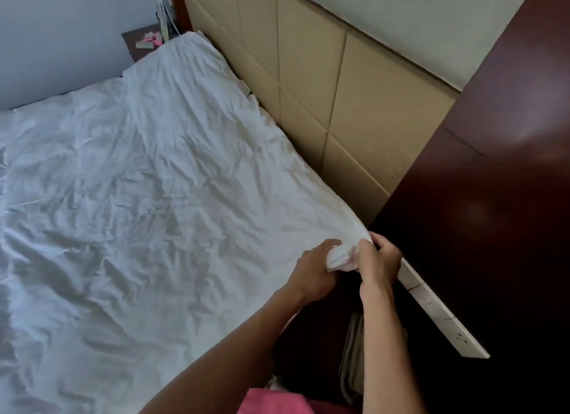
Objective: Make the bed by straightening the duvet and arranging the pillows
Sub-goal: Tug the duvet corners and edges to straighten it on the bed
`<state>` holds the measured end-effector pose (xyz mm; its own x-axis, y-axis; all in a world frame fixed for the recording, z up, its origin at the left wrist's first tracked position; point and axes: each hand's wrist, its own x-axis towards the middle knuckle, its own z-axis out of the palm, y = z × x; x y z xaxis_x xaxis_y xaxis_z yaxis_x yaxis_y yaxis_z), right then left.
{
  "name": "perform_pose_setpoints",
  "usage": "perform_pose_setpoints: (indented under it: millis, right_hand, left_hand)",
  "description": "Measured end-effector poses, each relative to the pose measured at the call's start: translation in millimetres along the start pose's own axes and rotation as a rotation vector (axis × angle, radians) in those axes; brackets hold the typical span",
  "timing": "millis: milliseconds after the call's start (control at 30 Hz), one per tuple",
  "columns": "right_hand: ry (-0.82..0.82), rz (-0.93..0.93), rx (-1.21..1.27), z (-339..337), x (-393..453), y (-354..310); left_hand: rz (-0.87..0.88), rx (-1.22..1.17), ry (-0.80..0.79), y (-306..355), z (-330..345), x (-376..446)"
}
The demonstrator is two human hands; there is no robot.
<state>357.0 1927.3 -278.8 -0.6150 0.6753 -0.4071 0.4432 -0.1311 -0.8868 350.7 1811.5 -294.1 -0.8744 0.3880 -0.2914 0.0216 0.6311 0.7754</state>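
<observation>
The white duvet (129,197) lies spread and creased over the bed, one corner gathered at the near edge beside the tan padded headboard (324,83). Both hands grip that bunched corner — the left hand (314,268) clenched on it from the bed side, the right hand (381,259) curled round it just beside a dark wooden cabinet (493,197). No pillow can be told apart.

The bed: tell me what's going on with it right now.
A person is making it. Both the left hand and the right hand grip a bunched corner of the white duvet, next to the tan padded headboard. The duvet covers the bed but is still heavily wrinkled. A raised hump at the far end may be a pillow underneath; none lies uncovered.
</observation>
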Motion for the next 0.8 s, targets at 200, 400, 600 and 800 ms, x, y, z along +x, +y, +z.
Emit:
perform_pose_setpoints:
  millis: [200, 400, 600, 800]
  right_hand:
    - [-0.118, -0.006, 0.052, 40.8, -1.1, -2.8]
    - [-0.365, -0.212, -0.127, 63.0, -4.3, -16.7]
    - [-0.749, -0.204, -0.114, 74.2, 0.8, -26.7]
    - [-0.718, -0.551, -0.343, 89.5, -0.2, -27.7]
  left_hand:
    - [-0.027, -0.037, 0.272, -32.0, -27.9, -12.8]
    - [-0.033, -0.012, 0.457, -48.7, -48.2, -8.3]
    - [-0.053, -0.091, 0.541, -55.9, -73.2, 0.9]
    - [-0.100, -0.135, 0.578, -60.1, -89.6, 1.3]
